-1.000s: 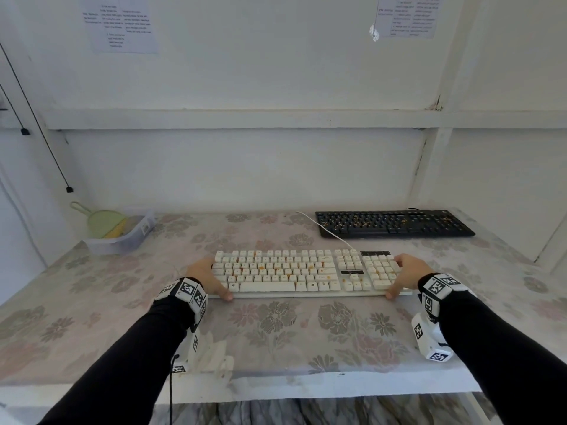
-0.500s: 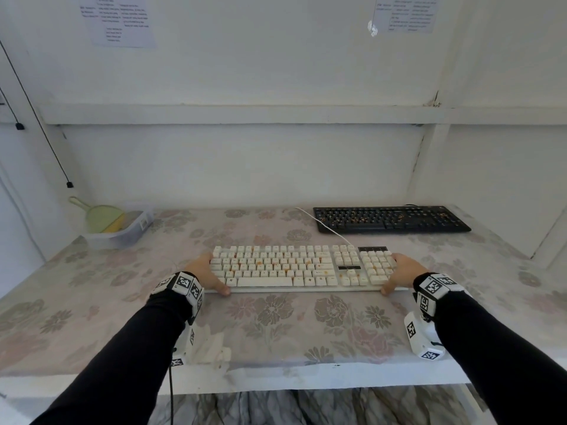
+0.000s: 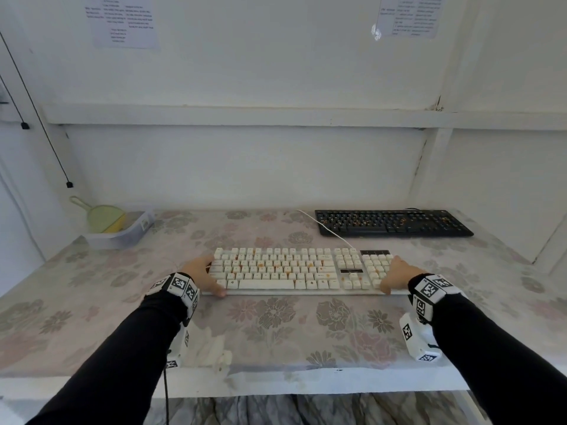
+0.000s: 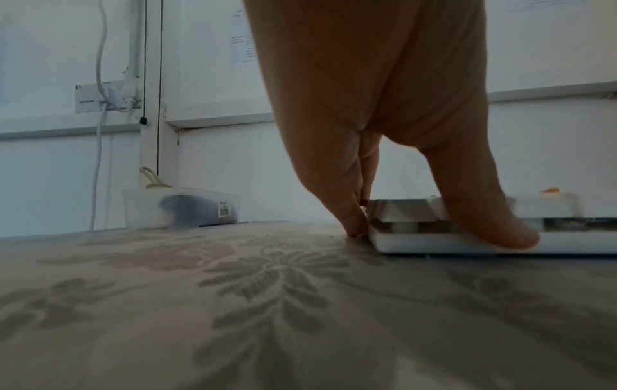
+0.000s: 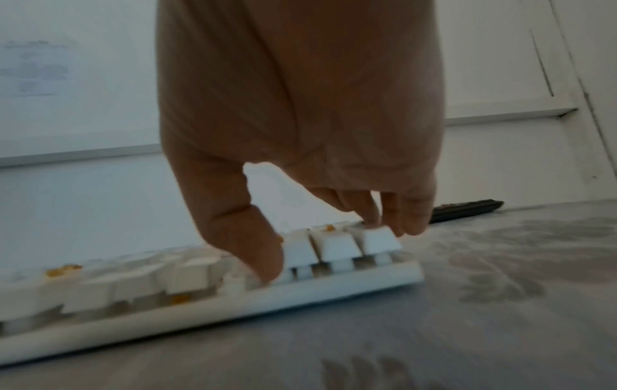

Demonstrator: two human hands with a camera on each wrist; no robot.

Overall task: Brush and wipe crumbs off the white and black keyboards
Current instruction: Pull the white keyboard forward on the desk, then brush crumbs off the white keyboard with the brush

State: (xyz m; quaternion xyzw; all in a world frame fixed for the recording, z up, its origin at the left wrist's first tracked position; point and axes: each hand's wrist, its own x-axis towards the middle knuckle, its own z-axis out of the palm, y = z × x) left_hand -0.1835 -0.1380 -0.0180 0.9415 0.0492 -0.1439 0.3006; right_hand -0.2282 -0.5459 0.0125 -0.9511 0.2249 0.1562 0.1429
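Note:
The white keyboard, dotted with orange crumbs, lies across the middle of the floral table. My left hand grips its left end: thumb on the front edge, fingers against the side. At its right end my right hand holds on, thumb among the front keys, fingers round the corner. This keyboard also shows in the wrist views. The black keyboard, also crumbed, lies at the back right.
A clear plastic tub with a green dustpan and something yellow stands at the back left. The white keyboard's cable runs back beside the black keyboard. White walls close the back and sides. A wall socket sits left.
Both hands stay on the ends of the white keyboard. Its place on the table looks the same; only the head view has shifted slightly.

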